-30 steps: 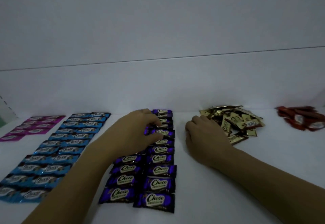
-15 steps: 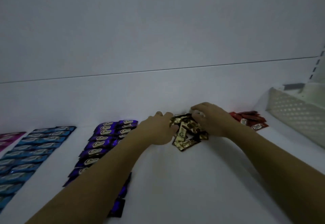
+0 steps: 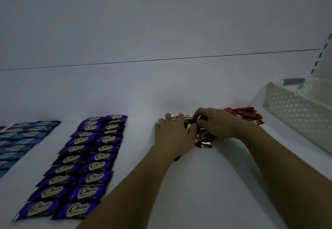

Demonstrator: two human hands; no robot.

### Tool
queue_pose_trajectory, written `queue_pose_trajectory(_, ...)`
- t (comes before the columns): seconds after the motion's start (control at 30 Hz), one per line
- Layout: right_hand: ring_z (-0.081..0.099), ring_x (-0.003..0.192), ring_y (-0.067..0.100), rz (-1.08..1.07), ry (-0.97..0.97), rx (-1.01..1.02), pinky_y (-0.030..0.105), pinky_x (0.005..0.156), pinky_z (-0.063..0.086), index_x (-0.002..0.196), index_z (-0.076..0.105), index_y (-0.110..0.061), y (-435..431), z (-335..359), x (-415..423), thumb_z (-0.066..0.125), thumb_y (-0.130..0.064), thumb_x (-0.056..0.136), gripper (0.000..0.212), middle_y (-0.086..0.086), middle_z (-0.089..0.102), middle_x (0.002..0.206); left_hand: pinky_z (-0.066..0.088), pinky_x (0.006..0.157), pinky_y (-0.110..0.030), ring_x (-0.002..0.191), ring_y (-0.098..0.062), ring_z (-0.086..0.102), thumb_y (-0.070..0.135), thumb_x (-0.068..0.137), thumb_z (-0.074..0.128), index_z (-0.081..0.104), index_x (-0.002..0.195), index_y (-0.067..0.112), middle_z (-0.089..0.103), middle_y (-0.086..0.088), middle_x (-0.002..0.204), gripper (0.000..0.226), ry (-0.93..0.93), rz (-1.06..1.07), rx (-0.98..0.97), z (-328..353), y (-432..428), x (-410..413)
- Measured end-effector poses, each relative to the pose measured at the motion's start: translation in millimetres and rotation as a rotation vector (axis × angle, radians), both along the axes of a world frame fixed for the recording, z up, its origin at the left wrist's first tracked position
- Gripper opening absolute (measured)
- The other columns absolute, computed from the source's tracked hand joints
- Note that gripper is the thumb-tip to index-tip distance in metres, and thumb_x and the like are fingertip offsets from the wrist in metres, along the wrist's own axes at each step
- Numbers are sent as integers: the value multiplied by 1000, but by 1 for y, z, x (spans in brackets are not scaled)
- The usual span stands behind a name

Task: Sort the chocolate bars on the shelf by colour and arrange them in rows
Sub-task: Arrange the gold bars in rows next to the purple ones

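With the blue rows [image 3: 23, 139] and purple rows [image 3: 86, 158] laid left of the gold pile [image 3: 203, 139], draw gold bars out singly, face up, and start their row on the shelf [image 3: 197, 183] just left of the pile. The left hand [image 3: 173, 137] lies on the pile's left side, fingers spread and straight, steadying it. The right hand [image 3: 217, 123], on its right side near the red pile [image 3: 246, 114], curls its fingers in, pinching a wrapper.

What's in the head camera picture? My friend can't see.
A left hand and right hand handle a messy pile of gold chocolate bars on a white shelf. Purple bars and blue bars lie in neat rows at left; red bars sit heaped at right.
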State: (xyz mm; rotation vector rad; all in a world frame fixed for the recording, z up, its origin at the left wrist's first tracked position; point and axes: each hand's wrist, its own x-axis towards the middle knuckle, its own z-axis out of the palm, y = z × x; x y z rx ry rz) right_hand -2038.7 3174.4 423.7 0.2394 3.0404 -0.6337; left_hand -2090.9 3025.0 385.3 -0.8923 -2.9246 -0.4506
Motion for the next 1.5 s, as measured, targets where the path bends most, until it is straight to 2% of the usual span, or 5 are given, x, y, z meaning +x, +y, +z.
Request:
queue_pose_trajectory(0.2, 54, 91, 17, -79, 55, -4, 28, 71, 39, 97, 58, -23, 4, 10, 15, 39, -32, 102, 21, -4, 58, 97, 24, 108, -55, 131, -34, 26, 75, 84, 33, 36, 134, 27, 29, -14, 143, 69, -38, -119, -58, 14, -9, 9)
queue_pose_trajectory(0.5, 27, 142, 11, 1, -55, -103, 23, 113, 17, 146, 37, -32, -1, -7, 7, 35, -26, 105, 42, -9, 31, 155, -10, 117, -52, 148, -26, -8, 73, 89, 22, 4, 154, 25, 1, -7, 161, 83, -189, -247, -61, -1, -4, 1)
queue_pose_trajectory(0.87, 54, 112, 18, 157, -215, 170, 26, 92, 41, 128, 62, -27, -7, 28, 7, 44, -9, 93, 44, 0, 61, 129, 37, 98, -46, 115, -23, 40, 74, 85, 36, 46, 120, 22, 44, -3, 120, 63, -29, -329, -199, 25, -10, 5)
queue_pose_trajectory(1.1, 54, 101, 7, 296, -104, 154, 20, 85, 37, 126, 63, -25, 9, 27, 30, 51, -15, 97, 33, -5, 63, 125, 43, 93, -32, 103, -9, 51, 85, 65, 37, 55, 119, 29, 52, 11, 115, 80, -388, -341, -321, 75, -8, 9)
queue_pose_trajectory(1.5, 58, 106, 10, 360, -218, 158, 28, 95, 45, 133, 54, -27, 35, 42, 5, 66, -20, 89, 46, -8, 60, 126, 47, 72, -19, 81, -1, 58, 26, 92, 61, 67, 102, 27, 62, 15, 87, 12, -325, -212, 15, 37, 5, -17)
